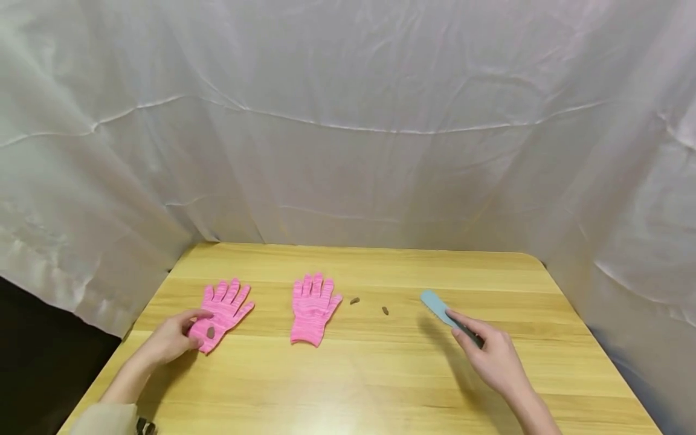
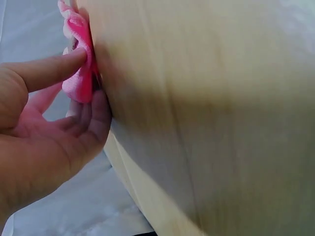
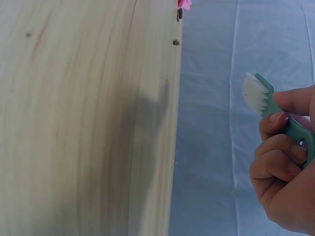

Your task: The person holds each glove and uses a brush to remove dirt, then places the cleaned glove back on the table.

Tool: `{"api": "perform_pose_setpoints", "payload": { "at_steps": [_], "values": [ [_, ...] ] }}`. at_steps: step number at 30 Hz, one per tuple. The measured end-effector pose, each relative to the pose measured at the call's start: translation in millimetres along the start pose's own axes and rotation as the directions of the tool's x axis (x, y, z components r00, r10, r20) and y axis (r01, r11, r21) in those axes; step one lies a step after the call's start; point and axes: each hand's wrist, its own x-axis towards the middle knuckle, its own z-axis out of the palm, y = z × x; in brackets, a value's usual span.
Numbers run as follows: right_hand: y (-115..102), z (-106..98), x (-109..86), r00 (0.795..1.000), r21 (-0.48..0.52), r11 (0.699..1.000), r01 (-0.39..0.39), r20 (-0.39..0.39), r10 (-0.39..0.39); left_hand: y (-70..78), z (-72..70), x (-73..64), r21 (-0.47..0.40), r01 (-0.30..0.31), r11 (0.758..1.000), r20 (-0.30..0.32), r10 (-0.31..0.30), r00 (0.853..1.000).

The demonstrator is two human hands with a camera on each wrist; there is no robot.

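My left hand (image 1: 170,339) pinches the cuff side of a pink knit glove (image 1: 222,309) at the table's left, thumb and fingers on its edge. Near that cuff the glove bears a brown spot (image 1: 211,332). In the left wrist view the pink fabric (image 2: 78,81) is bunched between thumb and fingers. My right hand (image 1: 492,356) grips the handle of a blue-green brush (image 1: 435,305) above the table's right side, its head pointing to the far left. White bristles (image 3: 255,93) show in the right wrist view.
A second pink glove (image 1: 311,311) lies flat near the middle of the wooden table (image 1: 348,380), fingers pointing away. To its right lie two small brown bits (image 1: 355,300). Pale grey cloth (image 1: 348,169) hangs behind the table and along its sides.
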Motion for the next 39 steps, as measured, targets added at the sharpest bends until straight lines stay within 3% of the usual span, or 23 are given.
{"api": "perform_pose_setpoints", "payload": {
  "at_steps": [4, 10, 14, 21, 25, 28, 34, 39],
  "values": [
    [0, 0, 0.8, 1.0, -0.001, 1.0, -0.011, 0.016, 0.011, 3.2, -0.1, 2.4, -0.022, -0.025, 0.999, 0.038, 0.026, 0.999],
    [0, 3, 1.9, 0.999, 0.019, 0.999, -0.037, 0.04, 0.036, 5.0, -3.8, -0.1, -0.129, 0.045, 0.991, 0.11, -0.031, 0.993],
    [1, 8, 3.9, 0.998, 0.026, 0.998, -0.049, 0.05, 0.047, 3.6, -5.7, -2.0, -0.18, 0.07, 0.981, 0.118, -0.049, 0.992],
    [0, 17, 13.9, 0.992, 0.087, 0.992, -0.091, 0.09, 0.083, 6.0, -3.7, -2.4, -0.251, 0.022, 0.968, 0.013, -0.02, 1.0],
    [-1, 22, 20.6, 0.994, 0.112, 0.991, -0.078, 0.083, 0.069, 13.2, -4.4, -3.8, -0.335, 0.023, 0.942, -0.025, -0.034, 0.999],
    [-2, 25, 24.8, 0.997, 0.129, 0.99, -0.056, 0.063, 0.048, 23.1, -3.8, -4.5, -0.39, 0.027, 0.92, -0.052, -0.052, 0.997],
    [-6, 32, 29.4, 0.999, 0.186, 0.982, -0.037, 0.046, 0.029, 48.4, 1.2, -4.1, -0.395, 0.003, 0.919, -0.131, -0.059, 0.99],
    [-11, 37, 33.8, 1.0, 0.227, 0.974, -0.023, 0.026, 0.018, 69.0, 8.7, 1.0, -0.478, -0.043, 0.877, -0.187, -0.054, 0.981]
  ]
}}
